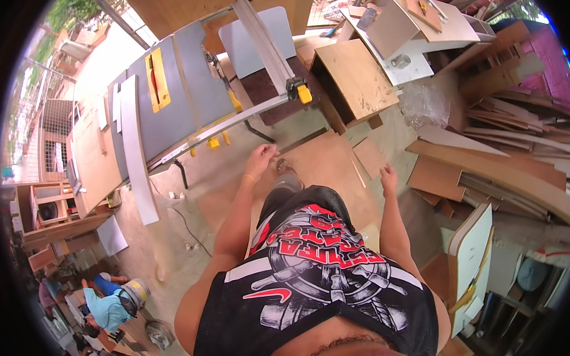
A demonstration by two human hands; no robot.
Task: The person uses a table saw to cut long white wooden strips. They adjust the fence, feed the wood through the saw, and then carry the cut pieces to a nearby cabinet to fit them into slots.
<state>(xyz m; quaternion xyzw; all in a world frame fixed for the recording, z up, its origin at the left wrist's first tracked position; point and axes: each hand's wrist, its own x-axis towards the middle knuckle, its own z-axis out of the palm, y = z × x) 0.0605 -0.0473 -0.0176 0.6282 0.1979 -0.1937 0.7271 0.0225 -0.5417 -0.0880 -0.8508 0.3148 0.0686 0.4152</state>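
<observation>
My left hand (262, 157) hangs with fingers curled together below the table saw's front rail; whether anything is in it I cannot make out. My right hand (387, 174) hangs with loosely bent, parted fingers, holding nothing, beside a small board (369, 156) on the floor. The table saw (190, 81) has a yellow insert (157, 79), a metal fence (261, 37) and a long pale strip (133, 133) along its left part. My foot (283, 165) is on a large brown panel (335, 164) lying on the floor.
A wooden cabinet (350, 75) and panel-covered bench (412, 35) stand ahead right. Stacked offcuts (497, 152) and leaning boards (470, 253) line the right. A cable (193, 231) crosses the floor. A co-worker in light blue (110, 306) is at lower left among shelving and wood pieces.
</observation>
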